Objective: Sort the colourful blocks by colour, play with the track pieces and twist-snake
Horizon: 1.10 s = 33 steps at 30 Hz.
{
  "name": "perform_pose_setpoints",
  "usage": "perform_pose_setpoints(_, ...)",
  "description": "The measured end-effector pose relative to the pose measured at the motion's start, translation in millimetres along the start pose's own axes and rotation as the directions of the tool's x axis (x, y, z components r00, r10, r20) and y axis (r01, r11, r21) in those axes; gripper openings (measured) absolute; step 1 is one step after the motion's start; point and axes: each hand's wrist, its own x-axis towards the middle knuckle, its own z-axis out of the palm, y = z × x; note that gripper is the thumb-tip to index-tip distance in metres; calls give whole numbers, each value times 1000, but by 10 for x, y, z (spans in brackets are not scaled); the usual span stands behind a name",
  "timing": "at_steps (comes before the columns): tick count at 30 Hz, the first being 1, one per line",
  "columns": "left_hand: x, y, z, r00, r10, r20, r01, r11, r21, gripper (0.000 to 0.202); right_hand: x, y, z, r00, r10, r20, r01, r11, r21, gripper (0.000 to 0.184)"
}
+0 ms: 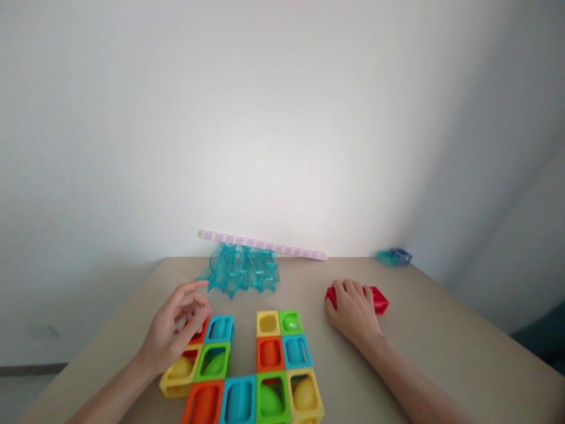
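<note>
Logged 1 pale, plain back wall (282,106) beyond and above the left fingers (194,285) and right fingers (348,287), filling most of the view. Noted a 2nd, greyer wall (516,118) well right of the right fingers, with soft, slanting edges. Observed a beige tabletop (430,321) beneath the fingers, running back toward the back wall. Found a dark baseboard (33,370) far left of and lower than the left fingers, with a sliver of greyish floor (20,396) below. Recorded soft light, brightest beyond and between the fingers, dimming outward. Also saw 1 dark greenish shape (545,335), far right of the right fingers; too blurred to identify.
</note>
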Motion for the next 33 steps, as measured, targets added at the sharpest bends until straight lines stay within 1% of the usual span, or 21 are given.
perform_pose_setpoints(3, 2, -4, 1, 1000, -4, 3, 4, 1000, 4, 35, -36, 164, -22, 998, 43, 35, -41, 998, -51, 20)
perform_pose_setpoints(6, 3, -1, 0, 1000, 3, 6, -4, 1000, 20, 33, -55, 252, -46, 995, 70, 75, -64, 994, -87, 20)
perform_pose_setpoints(9, 8, 3, -1, 1000, 18, 12, -18, 999, 32, 31, -62, 270, -59, 991, 86, 104, -74, 991, -111, 20)
perform_pose_setpoints(14, 17, 7, 8, 1000, 23, 19, -24, 999, 29, 30, -79, 297, -58, 989, 65, 133, -49, 992, -120, 20)
perform_pose_setpoints(16, 12, 6, 10, 999, 25, 23, -26, 999, 32, 28, -87, 311, -69, 988, 73, 134, -56, 990, -128, 22)
perform_pose_setpoints(18, 3, 4, 3, 999, 35, 8, -35, 999, 37, 25, -95, 294, -104, 992, 80, 97, -68, 991, -118, 28)
perform_pose_setpoints(20, -3, 4, -19, 998, 59, -21, -58, 998, 19, 21, -101, 209, -167, 1000, 28, 9, -28, 1000, -12, 32)
perform_pose_setpoints(21, -2, 3, -35, 997, 77, -26, -77, 997, 3, 19, -102, 133, -210, 999, -24, -41, 28, 996, 82, 32)
perform_pose_setpoints(22, 1, 2, -53, 995, 100, -16, -101, 995, -14, 17, -100, 34, -262, 993, -86, -86, 101, 977, 189, 31)
perform_pose_setpoints(23, 8, 1, -72, 992, 127, 9, -127, 992, -27, 16, -95, -85, -323, 982, -155, -109, 181, 939, 292, 30)
perform_pose_setpoints(24, 18, -3, -90, 987, 154, 41, -153, 988, -34, 16, -85, -218, -392, 971, -217, -100, 238, 899, 367, 29)
perform_pose_setpoints(25, 30, -8, -107, 982, 177, 72, -175, 984, -35, 16, -69, -358, -470, 963, -262, -67, 266, 874, 406, 29)
perform_pose_setpoints(26, 42, -15, -121, 977, 190, 94, -188, 982, -32, 16, -46, -494, -554, 948, -317, -3, 288, 860, 421, 30)
perform_pose_setpoints(28, 66, -36, -142, 979, 177, 103, -174, 984, -30, 16, 15, -722, -735, 906, -396, 151, 307, 859, 410, 32)
perform_pose_setpoints(29, 76, -48, -150, 983, 157, 99, -154, 987, -36, 16, 48, -801, -824, 875, -430, 224, 322, 860, 396, 35)
perform_pose_setpoints(31, 86, -66, -160, 987, 118, 108, -112, 992, -61, 18, 107, -876, -978, 808, -495, 319, 356, 843, 404, 41)
perform_pose_setpoints(33, 86, -63, -162, 984, 100, 147, -88, 993, -84, 21, 144, -860, -1079, 778, -502, 377, 346, 844, 410, 51)
